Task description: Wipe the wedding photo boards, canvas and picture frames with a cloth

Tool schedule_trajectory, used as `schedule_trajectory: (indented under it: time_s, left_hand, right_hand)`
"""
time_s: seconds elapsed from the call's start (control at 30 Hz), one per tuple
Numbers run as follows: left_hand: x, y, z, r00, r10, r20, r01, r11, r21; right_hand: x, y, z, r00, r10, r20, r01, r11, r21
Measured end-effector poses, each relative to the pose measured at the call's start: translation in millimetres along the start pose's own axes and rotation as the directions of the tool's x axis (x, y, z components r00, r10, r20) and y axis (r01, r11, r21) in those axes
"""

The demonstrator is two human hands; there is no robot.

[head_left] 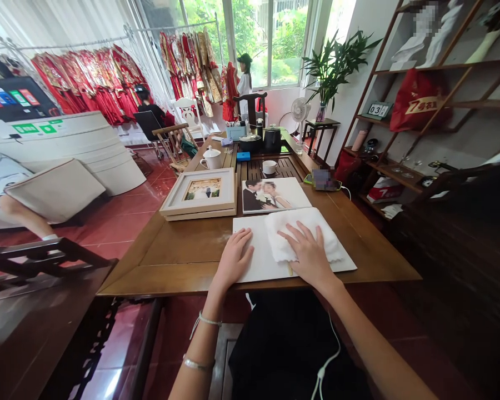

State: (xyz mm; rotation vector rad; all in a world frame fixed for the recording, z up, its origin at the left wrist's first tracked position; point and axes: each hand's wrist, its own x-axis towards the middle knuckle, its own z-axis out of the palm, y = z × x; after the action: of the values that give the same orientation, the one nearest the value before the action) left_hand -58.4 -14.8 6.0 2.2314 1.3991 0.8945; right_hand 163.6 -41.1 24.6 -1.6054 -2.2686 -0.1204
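- The white board (258, 264) lies flat on the near side of the wooden table (170, 247), its near edge close to the table's edge and just in front of the person's body.
- The left hand (235, 258) rests on the board's left part, palm down, fingers extended and not clenched around anything.
- The right hand (307, 247) lies spread on the white towel (277, 228), fingers apart and pressing from above rather than gripping; the towel covers much of the board's right half.
- The board looks stiff, thin and fairly light, so 2 hands at opposite side edges should carry it level; its corners are probably the parts most easily chipped.
- Its face seems smooth, so it may slide under a sideways push; a flat palm near the left edge is a sensible place to steady it.
- The towel looks soft, light and fluffy, easy to bunch or fold; a spread palm suits it better than a pinch at 1 corner.
- Just beyond the board lies a photo panel (281, 203), and to its left a picture frame (232, 197); both are best kept clear of elbows and towel.
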Motion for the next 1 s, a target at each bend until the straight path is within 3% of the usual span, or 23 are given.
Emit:
schedule_trajectory:
  time_s: [0.23,0.4,0.67,0.9,1.0]
  left_hand:
    - [0.2,0.9,1.0,1.0,-0.009,-0.01,0.008,1.0,-0.009]
    - [0.1,0.9,1.2,1.0,-0.013,-0.01,0.013,1.0,-0.003]
    - [0.0,1.6,-0.8,1.0,-0.02,0.016,0.02,1.0,-0.007]
    - [0.2,1.5,-1.5,1.0,-0.021,0.022,0.021,1.0,-0.002]
    - [0.4,1.3,-1.3,1.0,-0.017,0.022,0.017,1.0,0.0]
  right_hand:
    - [-54.0,12.1,-28.3,0.98,-0.183,0.079,0.175,0.98,0.093]
    - [-64.9,21.2,-33.8,0.961,-0.257,0.101,0.24,0.958,0.156]
    - [-28.1,16.4,-19.8,0.987,-0.135,0.09,0.123,0.984,0.126]
    - [27.6,2.6,0.5,0.99,0.106,0.092,-0.115,0.987,0.108]
    - [39.0,-1.3,5.2,0.988,0.111,0.11,-0.12,0.99,0.078]
